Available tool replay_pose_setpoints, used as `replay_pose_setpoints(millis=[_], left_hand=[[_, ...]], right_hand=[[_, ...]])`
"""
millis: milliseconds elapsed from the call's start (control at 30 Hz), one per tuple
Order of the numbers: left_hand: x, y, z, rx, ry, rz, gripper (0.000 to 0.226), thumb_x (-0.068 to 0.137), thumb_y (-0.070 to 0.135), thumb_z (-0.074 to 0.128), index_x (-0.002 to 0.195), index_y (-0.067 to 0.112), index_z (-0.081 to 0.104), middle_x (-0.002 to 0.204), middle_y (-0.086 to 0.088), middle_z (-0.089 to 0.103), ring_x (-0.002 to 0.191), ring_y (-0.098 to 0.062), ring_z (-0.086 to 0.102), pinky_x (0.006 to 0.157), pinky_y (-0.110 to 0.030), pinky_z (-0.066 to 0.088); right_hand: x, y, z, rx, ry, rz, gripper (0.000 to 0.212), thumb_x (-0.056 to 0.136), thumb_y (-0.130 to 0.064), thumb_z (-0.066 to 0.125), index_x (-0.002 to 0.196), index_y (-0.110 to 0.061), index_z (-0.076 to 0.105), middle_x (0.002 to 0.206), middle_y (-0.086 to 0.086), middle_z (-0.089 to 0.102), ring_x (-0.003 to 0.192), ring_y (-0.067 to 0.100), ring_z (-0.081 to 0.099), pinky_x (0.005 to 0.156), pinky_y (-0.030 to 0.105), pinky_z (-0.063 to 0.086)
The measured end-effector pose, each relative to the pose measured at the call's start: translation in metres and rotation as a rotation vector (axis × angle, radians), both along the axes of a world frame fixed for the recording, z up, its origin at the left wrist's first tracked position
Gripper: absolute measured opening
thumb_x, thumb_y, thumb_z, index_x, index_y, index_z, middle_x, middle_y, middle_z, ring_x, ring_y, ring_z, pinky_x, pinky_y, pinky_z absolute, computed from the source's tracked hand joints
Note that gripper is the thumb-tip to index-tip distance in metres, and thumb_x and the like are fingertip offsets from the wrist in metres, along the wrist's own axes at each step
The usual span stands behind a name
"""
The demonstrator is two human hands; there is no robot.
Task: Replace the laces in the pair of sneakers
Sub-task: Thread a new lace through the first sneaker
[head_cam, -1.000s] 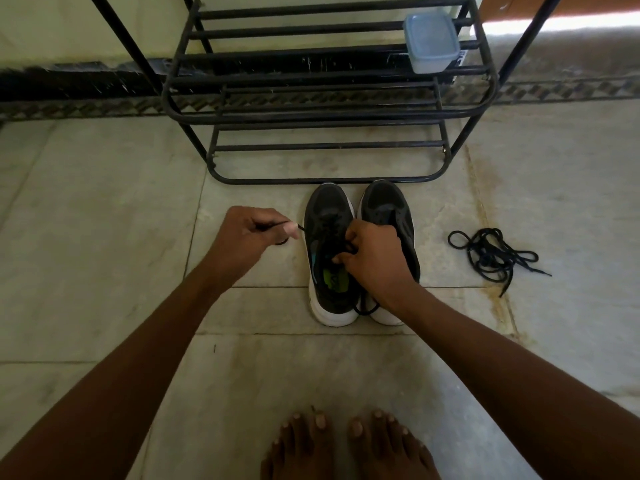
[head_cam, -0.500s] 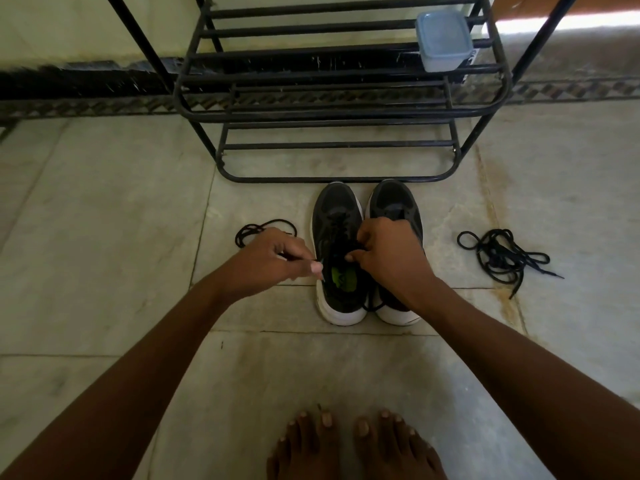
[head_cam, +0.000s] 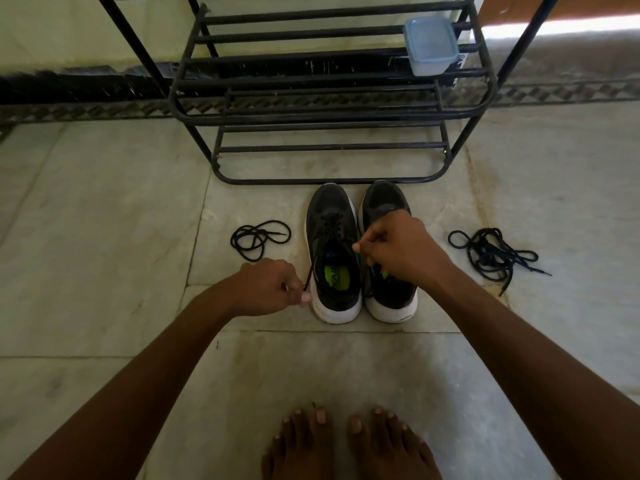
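Two black sneakers with white soles stand side by side on the floor, the left sneaker (head_cam: 331, 251) and the right sneaker (head_cam: 388, 209). A black lace runs through the left sneaker's eyelets. My left hand (head_cam: 268, 289) pinches one end of that lace (head_cam: 309, 277) beside the shoe's heel. My right hand (head_cam: 398, 249) hovers over the right sneaker and pinches the lace's other end at the left shoe's collar. A loose black lace (head_cam: 258, 237) lies coiled left of the shoes. A tangled bundle of black laces (head_cam: 491, 254) lies to the right.
A black metal shoe rack (head_cam: 329, 105) stands just behind the sneakers, with a lidded pale blue plastic box (head_cam: 431, 45) on a shelf. My bare feet (head_cam: 346, 441) are on the marble floor in front. A dark patterned skirting runs along the wall.
My left hand has pulled the lace end back toward me, from beside the shoe's middle to its heel. The coiled lace on the left is uncovered. My right hand stayed put.
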State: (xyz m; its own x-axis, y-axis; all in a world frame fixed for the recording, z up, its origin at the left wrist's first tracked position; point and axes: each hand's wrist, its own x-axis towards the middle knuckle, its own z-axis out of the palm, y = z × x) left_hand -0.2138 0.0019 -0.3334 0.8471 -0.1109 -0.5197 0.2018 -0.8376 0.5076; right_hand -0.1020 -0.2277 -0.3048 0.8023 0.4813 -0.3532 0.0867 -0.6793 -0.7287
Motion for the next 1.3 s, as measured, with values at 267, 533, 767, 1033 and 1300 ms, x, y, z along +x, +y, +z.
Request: replay_pose_setpoints(millis=[267,533,767,1033,1300], left_hand=[[-0.004,-0.004,0.008,-0.042,-0.118,0.099,0.01,0.1,0.027,0.063,0.099,0.022,0.071,0.061,0.002,0.062,0.061,-0.012,0.063,0.066,-0.03,0.05],[-0.001,-0.014,0.069,-0.467,-0.419,0.336,0.015,0.102,0.01,0.057,0.098,0.008,0.072,0.074,-0.008,0.073,0.068,-0.019,0.069,0.063,-0.024,0.053],[0.001,-0.014,0.092,-0.652,-0.505,0.419,0.029,0.094,-0.009,0.061,0.118,0.005,0.07,0.099,-0.009,0.077,0.085,-0.026,0.074,0.074,-0.03,0.059],[0.018,-0.026,0.094,-0.369,-0.773,0.529,0.006,0.09,0.018,0.076,0.093,0.015,0.079,0.083,0.0,0.069,0.075,-0.016,0.068,0.065,-0.026,0.054],[0.032,-0.042,0.106,-0.706,-0.698,0.632,0.018,0.101,0.02,0.061,0.11,0.015,0.075,0.086,-0.007,0.075,0.055,-0.019,0.051,0.046,-0.026,0.039]], right_hand=[[0.002,-0.01,0.017,0.139,-0.041,-0.043,0.013,0.097,-0.021,0.067,0.086,-0.02,0.074,0.061,-0.005,0.069,0.055,0.002,0.066,0.055,0.011,0.049],[0.005,-0.021,0.05,0.496,0.048,0.03,0.017,0.102,-0.011,0.057,0.102,-0.007,0.073,0.073,0.01,0.073,0.056,0.022,0.064,0.059,0.028,0.055],[0.005,-0.024,0.075,0.711,0.261,0.102,0.04,0.098,0.014,0.029,0.118,0.008,0.064,0.102,0.025,0.073,0.091,0.043,0.072,0.085,0.047,0.058],[0.0,-0.011,0.08,0.557,-0.118,0.071,0.014,0.097,-0.018,0.065,0.092,-0.009,0.075,0.071,0.005,0.072,0.063,0.021,0.07,0.066,0.032,0.06],[0.005,0.007,0.077,0.566,-0.33,-0.081,0.024,0.102,-0.026,0.059,0.084,-0.013,0.069,0.071,0.0,0.059,0.064,0.012,0.055,0.059,0.026,0.042]])
